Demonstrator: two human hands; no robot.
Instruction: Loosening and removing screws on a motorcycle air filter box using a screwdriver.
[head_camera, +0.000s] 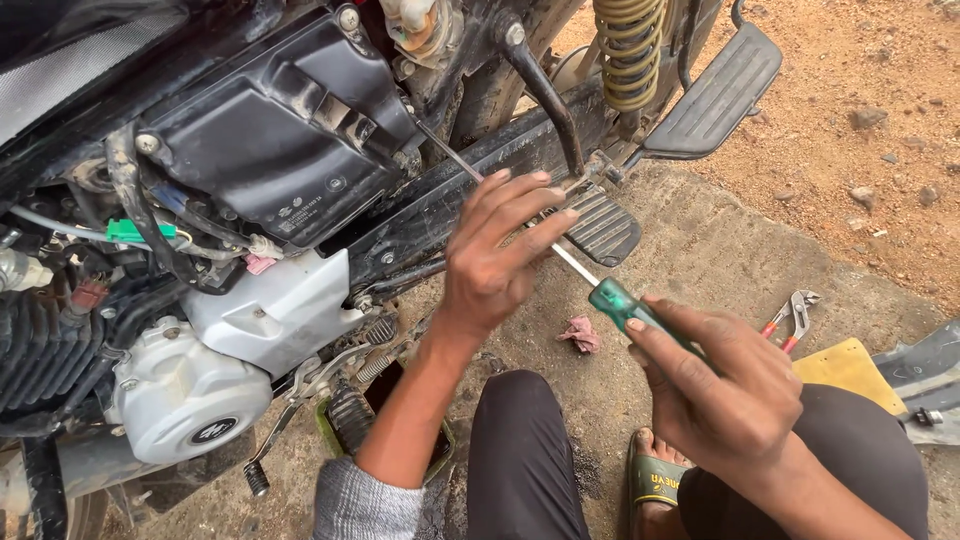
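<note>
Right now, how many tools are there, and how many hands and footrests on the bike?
Hands: 2, the left hand steadying the shaft and the right hand gripping the handle
Screwdrivers: 1, the green-handled screwdriver
Pliers: 1, the red-handled pliers lying on the ground
Footrests: 2, the front footrest and the rear footrest
Total: 6

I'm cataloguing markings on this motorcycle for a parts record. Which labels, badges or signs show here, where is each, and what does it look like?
Sticker: on the black plastic cover above the silver side panel; small pale rectangle with fine print.
Badge: on the silver round engine cover, lower left; dark round emblem with a light mark.
Sandal print: on the green sandal strap between the person's knees; yellowish lettering.
No screens or packages are in view.
</note>
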